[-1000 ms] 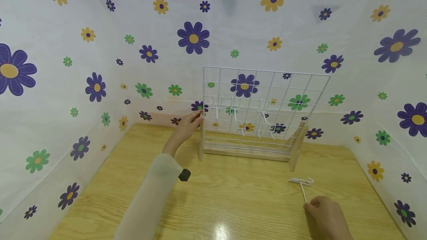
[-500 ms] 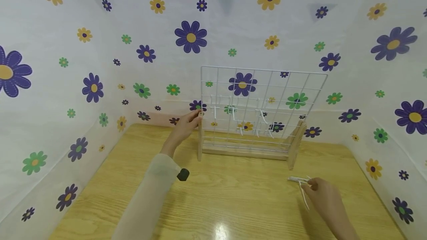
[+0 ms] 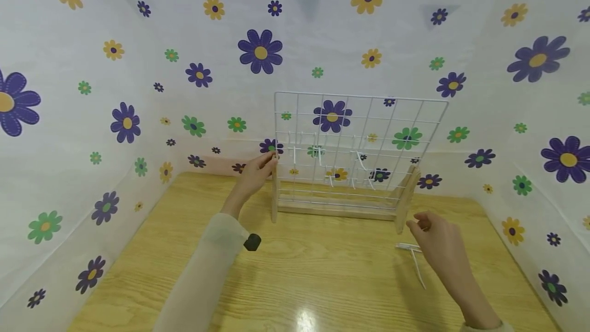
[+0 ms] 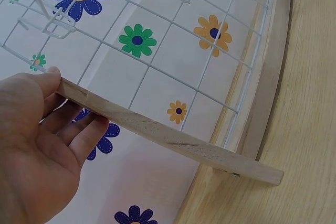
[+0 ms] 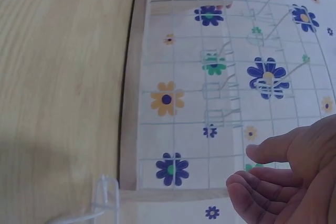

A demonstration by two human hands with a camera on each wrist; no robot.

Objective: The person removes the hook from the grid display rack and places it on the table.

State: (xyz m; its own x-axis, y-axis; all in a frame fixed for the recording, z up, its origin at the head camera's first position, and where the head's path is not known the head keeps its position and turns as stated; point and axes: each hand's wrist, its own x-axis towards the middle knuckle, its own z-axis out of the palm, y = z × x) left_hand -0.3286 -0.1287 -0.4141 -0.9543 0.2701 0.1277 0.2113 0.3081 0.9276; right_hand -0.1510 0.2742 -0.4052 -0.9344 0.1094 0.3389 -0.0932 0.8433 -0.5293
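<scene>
At the left end of a wooden stand [image 3: 341,213], my left hand [image 3: 254,175] pinches the top of the upright side post [image 4: 173,140] between thumb and fingers. The stand bears a white wire grid panel [image 3: 361,98], leaning back, with several white wire hooks [image 3: 361,161] hung on it in two rows. My right hand [image 3: 438,237] is raised over the table, right of the stand, with fingers loosely bent and nothing between thumb and fingertips in the right wrist view. Below it a loose white wire hook [image 3: 417,269] lies on the table, partly overlapped by the hand.
The wood-grain table [image 3: 313,270] is enclosed by white sheeting [image 3: 221,29] printed with purple, green and orange flowers. This sheeting rises close behind the grid. A small black object [image 3: 252,242] sits at the left sleeve cuff.
My right hand has left the loose hook's stem, passed over its wire head and moved up toward the stand. The hook stays on the table; the left hand keeps its grip on the post.
</scene>
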